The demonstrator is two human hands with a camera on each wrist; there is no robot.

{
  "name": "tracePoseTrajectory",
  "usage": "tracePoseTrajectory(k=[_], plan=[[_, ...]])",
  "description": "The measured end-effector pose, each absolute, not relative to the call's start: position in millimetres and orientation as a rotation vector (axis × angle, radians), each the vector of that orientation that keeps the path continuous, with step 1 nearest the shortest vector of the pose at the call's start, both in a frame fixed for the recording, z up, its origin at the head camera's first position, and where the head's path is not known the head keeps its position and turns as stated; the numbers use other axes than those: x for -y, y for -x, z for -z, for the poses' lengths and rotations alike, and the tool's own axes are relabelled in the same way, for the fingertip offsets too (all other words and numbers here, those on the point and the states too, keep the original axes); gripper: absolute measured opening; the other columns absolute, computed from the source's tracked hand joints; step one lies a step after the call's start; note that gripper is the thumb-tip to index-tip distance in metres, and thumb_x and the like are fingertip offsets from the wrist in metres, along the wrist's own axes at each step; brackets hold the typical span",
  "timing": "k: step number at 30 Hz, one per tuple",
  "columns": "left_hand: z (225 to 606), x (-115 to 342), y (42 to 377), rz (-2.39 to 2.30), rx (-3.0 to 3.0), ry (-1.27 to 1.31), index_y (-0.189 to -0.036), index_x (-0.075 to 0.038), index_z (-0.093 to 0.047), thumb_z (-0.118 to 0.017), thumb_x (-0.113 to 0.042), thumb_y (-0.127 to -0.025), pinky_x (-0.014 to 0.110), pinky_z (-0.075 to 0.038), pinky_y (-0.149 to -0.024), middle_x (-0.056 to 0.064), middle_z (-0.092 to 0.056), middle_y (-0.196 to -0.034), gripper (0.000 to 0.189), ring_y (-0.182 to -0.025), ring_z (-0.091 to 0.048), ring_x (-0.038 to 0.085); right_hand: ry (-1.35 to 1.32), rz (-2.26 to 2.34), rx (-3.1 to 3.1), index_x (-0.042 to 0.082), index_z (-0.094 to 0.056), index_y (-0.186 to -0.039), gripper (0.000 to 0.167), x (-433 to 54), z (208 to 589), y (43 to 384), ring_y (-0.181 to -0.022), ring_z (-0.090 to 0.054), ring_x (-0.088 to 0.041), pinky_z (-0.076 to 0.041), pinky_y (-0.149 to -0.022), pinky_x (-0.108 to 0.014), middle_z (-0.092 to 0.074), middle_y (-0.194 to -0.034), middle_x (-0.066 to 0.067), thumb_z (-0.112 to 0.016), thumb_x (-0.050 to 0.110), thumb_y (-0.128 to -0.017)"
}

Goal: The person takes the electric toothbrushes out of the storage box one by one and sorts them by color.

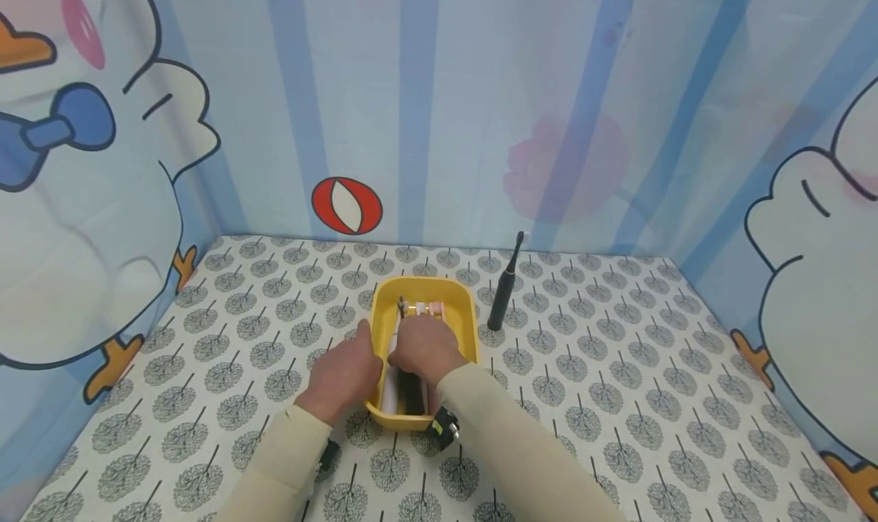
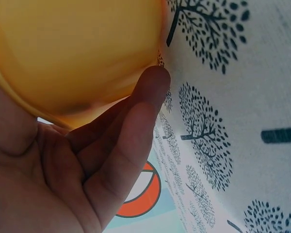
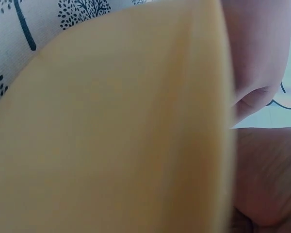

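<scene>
A yellow plastic basin stands on the table in the head view. My left hand holds its left side. In the left wrist view the fingers lie along the outer wall of the basin. My right hand reaches inside with bent fingers and grips a long dark object, whose middle it hides. White and pink items lie in the basin around that hand. The basin wall covers most of the right wrist view, so those fingertips are hidden.
Right of the basin a black electric toothbrush stands upright. The table has a white cloth printed with grey trees. Behind it hangs a blue striped curtain with cartoon ducks.
</scene>
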State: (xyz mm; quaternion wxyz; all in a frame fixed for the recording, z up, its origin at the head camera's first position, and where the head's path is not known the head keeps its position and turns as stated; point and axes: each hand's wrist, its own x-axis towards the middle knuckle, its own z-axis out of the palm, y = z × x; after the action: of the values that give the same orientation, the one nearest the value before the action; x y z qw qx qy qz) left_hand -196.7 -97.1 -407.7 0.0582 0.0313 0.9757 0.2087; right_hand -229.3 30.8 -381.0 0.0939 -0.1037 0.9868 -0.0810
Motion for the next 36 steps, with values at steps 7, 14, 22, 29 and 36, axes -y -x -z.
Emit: tracePoseTrajectory(k=[7,14,22,29,36], plan=[[408.5,97.6,197.0,-0.642,-2.955,-0.098,-0.151,0.008,-0.019,-0.047,-0.015,-0.093,0.035,-0.044,-0.05,0.015,-0.06,-0.082,0.067,-0.057,-0.053,0.022,0.308,0.223,-2.926,0.014,-0.058,-0.062,0.032,-30.7,380.4,228.9,-0.056,-0.054,-0.015,-0.043,-0.052,-0.029,-0.058,-0.061,0.0,-0.074,0.032,-0.083],[408.2,96.8,196.8,-0.633,-2.952,-0.101,-0.151,0.008,-0.018,-0.046,-0.015,-0.094,0.034,-0.044,-0.051,0.014,-0.059,-0.083,0.068,-0.057,-0.053,0.021,0.294,0.25,-2.918,0.014,-0.057,-0.062,0.031,-30.6,379.2,226.4,-0.054,-0.053,-0.015,-0.042,-0.052,-0.028,-0.056,-0.059,0.0,-0.072,0.029,-0.083],[408.2,97.1,196.4,-0.63,-2.95,-0.096,-0.151,0.008,-0.018,-0.046,-0.015,-0.094,0.033,-0.043,-0.05,0.012,-0.057,-0.078,0.067,-0.056,-0.052,0.021,0.294,0.296,-2.9,0.013,-0.058,-0.063,0.028,-33.6,376.7,224.9,-0.056,-0.054,-0.015,-0.042,-0.053,-0.028,-0.057,-0.061,0.0,-0.071,0.027,-0.084],[408.2,97.1,195.7,-0.626,-2.937,-0.087,-0.151,0.008,-0.016,-0.046,-0.015,-0.095,0.033,-0.043,-0.049,0.01,-0.054,-0.073,0.068,-0.054,-0.052,0.02,0.319,0.364,-2.916,0.012,-0.059,-0.067,0.022,-41.7,376.1,224.8,-0.057,-0.054,-0.015,-0.044,-0.055,-0.028,-0.057,-0.062,0.0,-0.07,0.024,-0.082],[409.1,97.1,197.4,-0.624,-2.961,-0.107,-0.15,0.009,-0.018,-0.046,-0.016,-0.093,0.035,-0.043,-0.049,0.012,-0.057,-0.076,0.068,-0.055,-0.052,0.022,0.346,0.441,-2.945,0.013,-0.056,-0.061,0.026,-48.9,371.7,225.0,-0.054,-0.053,-0.015,-0.045,-0.052,-0.027,-0.056,-0.059,0.0,-0.07,0.023,-0.081]])
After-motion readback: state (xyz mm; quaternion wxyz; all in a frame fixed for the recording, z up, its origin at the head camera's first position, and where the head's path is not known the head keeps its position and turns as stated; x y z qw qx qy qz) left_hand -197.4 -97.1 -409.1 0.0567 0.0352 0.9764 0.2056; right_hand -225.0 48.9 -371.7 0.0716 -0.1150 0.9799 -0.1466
